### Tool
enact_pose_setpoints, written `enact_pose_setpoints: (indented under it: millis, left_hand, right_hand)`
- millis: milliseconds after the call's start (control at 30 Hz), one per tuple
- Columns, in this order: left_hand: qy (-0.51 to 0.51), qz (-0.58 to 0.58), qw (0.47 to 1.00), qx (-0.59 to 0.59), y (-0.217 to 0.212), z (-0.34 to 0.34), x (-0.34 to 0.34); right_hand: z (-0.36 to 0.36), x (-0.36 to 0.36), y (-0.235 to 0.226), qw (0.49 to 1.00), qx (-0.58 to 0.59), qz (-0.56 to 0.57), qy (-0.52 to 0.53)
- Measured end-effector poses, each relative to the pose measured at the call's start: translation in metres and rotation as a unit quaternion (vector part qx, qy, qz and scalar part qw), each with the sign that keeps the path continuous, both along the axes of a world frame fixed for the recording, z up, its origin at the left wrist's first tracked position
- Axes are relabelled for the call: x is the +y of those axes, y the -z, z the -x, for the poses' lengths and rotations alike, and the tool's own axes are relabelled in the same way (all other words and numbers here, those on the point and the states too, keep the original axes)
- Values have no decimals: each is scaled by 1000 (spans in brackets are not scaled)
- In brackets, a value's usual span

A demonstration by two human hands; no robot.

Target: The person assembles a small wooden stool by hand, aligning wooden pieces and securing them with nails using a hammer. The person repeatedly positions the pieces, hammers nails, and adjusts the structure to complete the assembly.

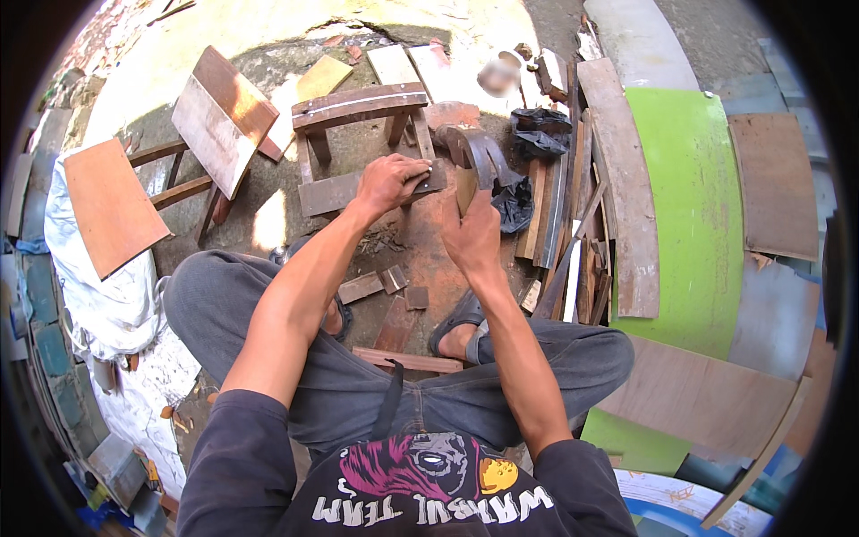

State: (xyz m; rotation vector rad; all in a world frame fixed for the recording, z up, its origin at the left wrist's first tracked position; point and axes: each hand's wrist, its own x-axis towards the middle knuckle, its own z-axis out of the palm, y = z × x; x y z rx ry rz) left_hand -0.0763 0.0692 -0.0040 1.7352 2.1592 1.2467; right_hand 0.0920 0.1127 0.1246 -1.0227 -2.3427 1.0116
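Observation:
My left hand (394, 183) rests on the near slat (331, 195) of a small wooden stool frame. Its fingers pinch at the slat's right end, where a small shiny point like a nail shows. Close by on the right, my right hand (472, 237) is closed round a tan wooden handle (465, 190); the tool's head cannot be made out, though it may be a hammer. On the frame's far side, a curved wooden rail (358, 105) with pale spots along it joins the legs.
Left stands another wooden frame with panels (215, 134) and an orange-brown board (112, 206). Wood offcuts (360, 287) lie between my feet. Black plastic (541, 132) and stacked strips lie right, beside a green panel (684, 206). White sacking (98, 286) is far left.

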Motion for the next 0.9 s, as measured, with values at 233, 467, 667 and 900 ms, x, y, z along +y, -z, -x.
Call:
enact_pose_setpoints:
  millis: [233,467,667,900]
  left_hand:
    - [-5,25,1000,2,-6,-1,-2]
    - [-4,20,1000,-11,0,-1,3]
    - [-17,28,999,-8,0,4,0]
    - [-16,48,999,-5,-2,2,3]
  right_hand:
    - [2,10,1,990,-131,43,-1]
    - [-2,0,22,1000,-24,2,18]
    - [8,7,-15,990,-138,41,-1]
    - [0,6,25,996,-92,11,12]
